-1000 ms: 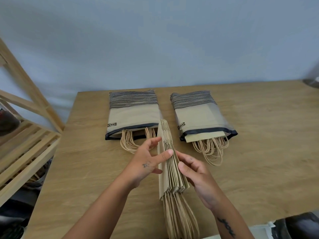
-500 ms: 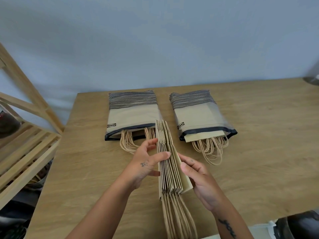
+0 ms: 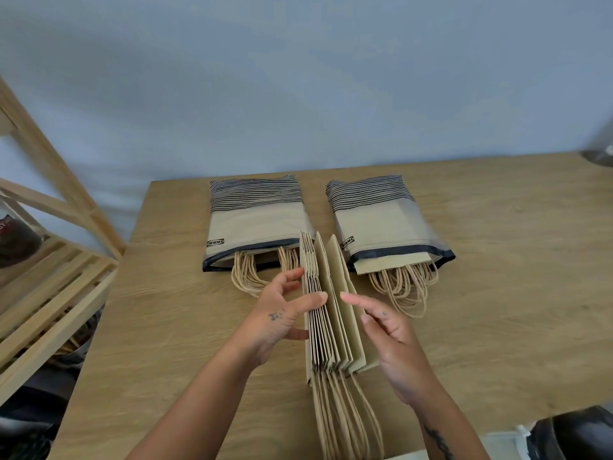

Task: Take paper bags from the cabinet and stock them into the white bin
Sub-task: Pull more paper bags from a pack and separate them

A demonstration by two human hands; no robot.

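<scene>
Head view: a stack of paper bags (image 3: 331,327) stands on edge on the worktop (image 3: 497,310), fanned apart. The left hand (image 3: 278,323) presses its side, grip wide and fingers straight. The right hand (image 3: 394,343), grip wide and holding nothing, is just beside it. A left pack (image 3: 255,220) and a right pack (image 3: 374,224) lie behind.

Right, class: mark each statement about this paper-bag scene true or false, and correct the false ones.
1. The left pack and the right pack of paper bags lie flat on the wooden table. True.
2. The loose stack of paper bags between the hands lies flat. False: it stands on edge, fanned apart.
3. Both packs' twisted handles point toward the person. True.
4. The right hand lifts a bag off the table. False: its fingers are straight beside the stack, lifting nothing.
5. The wooden shelf stands right of the table. False: it is on the left.
</scene>
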